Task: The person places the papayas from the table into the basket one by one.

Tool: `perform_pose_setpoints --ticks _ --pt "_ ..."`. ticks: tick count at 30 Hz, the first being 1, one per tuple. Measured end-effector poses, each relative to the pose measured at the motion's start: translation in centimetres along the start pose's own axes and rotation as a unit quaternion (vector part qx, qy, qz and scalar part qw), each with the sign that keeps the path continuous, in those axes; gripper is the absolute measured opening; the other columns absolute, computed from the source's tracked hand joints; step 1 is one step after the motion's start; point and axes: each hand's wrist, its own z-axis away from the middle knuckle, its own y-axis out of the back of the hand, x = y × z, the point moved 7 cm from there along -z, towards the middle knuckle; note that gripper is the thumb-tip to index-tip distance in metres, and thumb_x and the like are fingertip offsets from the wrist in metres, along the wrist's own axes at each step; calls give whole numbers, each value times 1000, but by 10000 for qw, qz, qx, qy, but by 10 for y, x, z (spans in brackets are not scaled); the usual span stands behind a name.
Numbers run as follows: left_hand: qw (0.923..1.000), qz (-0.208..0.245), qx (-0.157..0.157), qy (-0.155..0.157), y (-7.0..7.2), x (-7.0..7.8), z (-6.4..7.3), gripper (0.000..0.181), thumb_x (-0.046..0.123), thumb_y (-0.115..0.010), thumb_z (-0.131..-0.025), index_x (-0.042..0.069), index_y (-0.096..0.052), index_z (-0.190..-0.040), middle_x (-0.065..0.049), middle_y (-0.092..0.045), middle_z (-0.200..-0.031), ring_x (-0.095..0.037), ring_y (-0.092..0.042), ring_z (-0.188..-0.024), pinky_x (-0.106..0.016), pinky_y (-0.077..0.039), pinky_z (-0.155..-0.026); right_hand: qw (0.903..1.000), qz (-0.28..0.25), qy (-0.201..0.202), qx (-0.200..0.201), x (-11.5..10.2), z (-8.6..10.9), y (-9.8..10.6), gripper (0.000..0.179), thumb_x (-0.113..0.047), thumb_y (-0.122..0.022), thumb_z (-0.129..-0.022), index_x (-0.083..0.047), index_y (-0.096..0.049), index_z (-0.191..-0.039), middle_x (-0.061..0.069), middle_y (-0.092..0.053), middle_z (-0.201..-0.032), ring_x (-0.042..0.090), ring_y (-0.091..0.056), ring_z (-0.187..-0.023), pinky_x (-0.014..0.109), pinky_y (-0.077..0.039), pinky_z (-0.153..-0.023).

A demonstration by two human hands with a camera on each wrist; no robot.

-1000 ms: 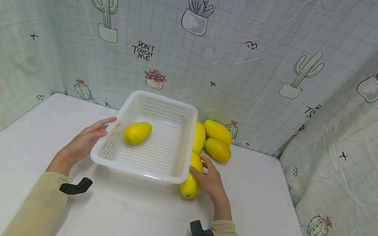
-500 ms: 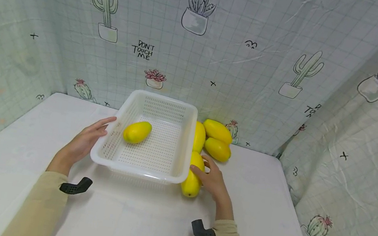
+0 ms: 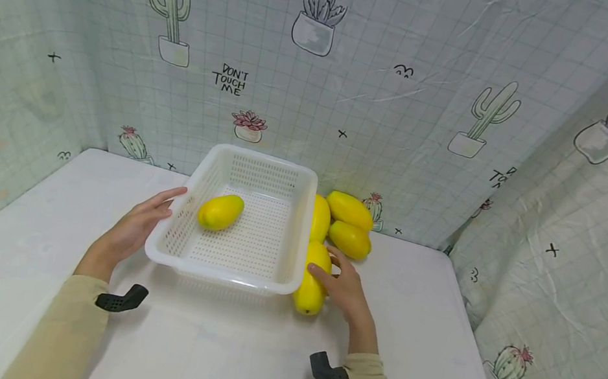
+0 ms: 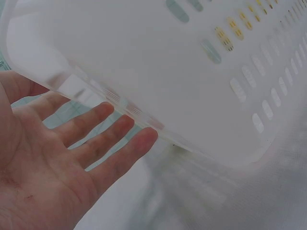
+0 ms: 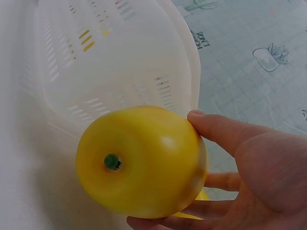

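In the head view a white perforated plastic basket [image 3: 243, 281] stands mid-table, with one yellow-green mango [image 3: 220, 212] lying inside on the left. My left hand [image 3: 132, 233] is at its left side, fingers nearly straight and fingertips right at the rim. The left wrist view shows those fingertips [image 4: 145, 139] against the basket's pale edge. Beside the right wall my right hand [image 3: 346, 291] holds a large yellow mango [image 3: 310, 298] between thumb and fingers. Seen in the right wrist view, this mango [image 5: 144, 158] has a green stem nub, and several fingers are partly hidden behind it.
Past the held mango, another mango [image 3: 321, 218] sits against the basket's right wall, partly covered by it. Two more mangoes, a rear one [image 3: 349, 211] and a front one [image 3: 350, 241], lie farther right. A cactus-print curtain [image 3: 317, 100] hangs behind the white table [image 3: 231, 362].
My right hand and its mango have shifted slightly right and away from me, off the basket's front corner. The left hand and the basket have stayed in place.
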Motion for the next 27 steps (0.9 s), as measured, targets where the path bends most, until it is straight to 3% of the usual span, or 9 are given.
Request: perform_pose_setpoints --ticks 17,27 --pt "10000 -15 15 13 1 1 1 54 35 -39 -103 35 -21 -154 0 -8 -165 -36 -15 -148 -65 -14 -115 9999 -8 28 109 -2 4 8 71 -55 -67 -83 -30 -40 -144 9 -43 -150 30 -58 -111 42 -54 -89" --pt "10000 -46 59 26 1 2 2 53 35 -39 -103 35 -21 -154 0 -9 -165 -36 -16 -148 -64 -17 -115 9998 -86 116 135 -3 5 13 74 -54 -66 -85 -25 -38 -147 10 -43 -149 29 -59 -108 40 -54 -88"
